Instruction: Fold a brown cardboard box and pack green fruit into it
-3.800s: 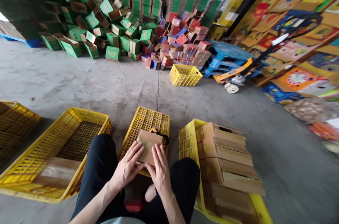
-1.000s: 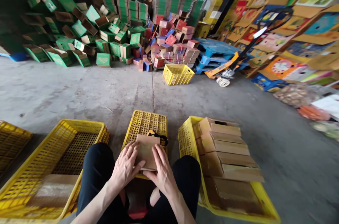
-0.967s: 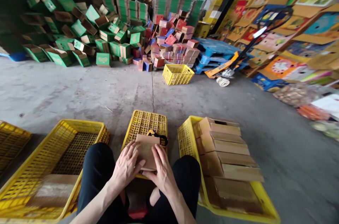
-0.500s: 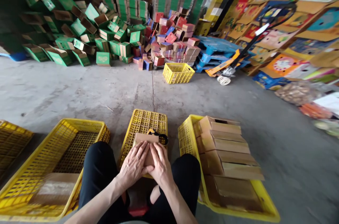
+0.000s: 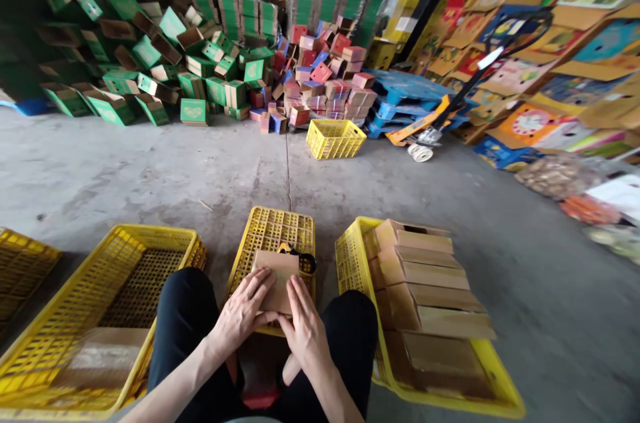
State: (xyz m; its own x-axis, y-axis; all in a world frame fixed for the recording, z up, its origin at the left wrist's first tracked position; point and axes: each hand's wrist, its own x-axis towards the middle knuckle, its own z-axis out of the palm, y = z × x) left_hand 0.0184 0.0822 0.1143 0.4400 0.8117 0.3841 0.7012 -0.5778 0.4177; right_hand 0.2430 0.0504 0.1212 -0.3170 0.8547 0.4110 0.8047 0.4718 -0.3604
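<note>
A small brown cardboard box [image 5: 281, 282] lies on an upturned yellow crate [image 5: 280, 223] between my knees. My left hand [image 5: 245, 306] rests on the box's left side, its fingers stretched over the top. Along the right edge lie the straight fingers of my right hand [image 5: 304, 323]. Both thumbs come close together at the near edge of the box; its underside is hidden. Just behind the box's far right corner sits a black-and-yellow tool [image 5: 303, 256], perhaps a tape dispenser, partly covered by the box.
On my right, a yellow crate [image 5: 350, 263] holds several cardboard boxes [image 5: 430, 274]. The left crate [image 5: 125, 231] has a flat cardboard piece [image 5: 103, 356] inside. Farther off are a small yellow crate [image 5: 335, 140], a pallet jack [image 5: 423, 136], blue pallets [image 5: 400, 90] and heaped green boxes [image 5: 194, 110].
My hands have drawn apart on the box, the left toward its left side and the right toward its right edge, uncovering more of its top. The box stays in place.
</note>
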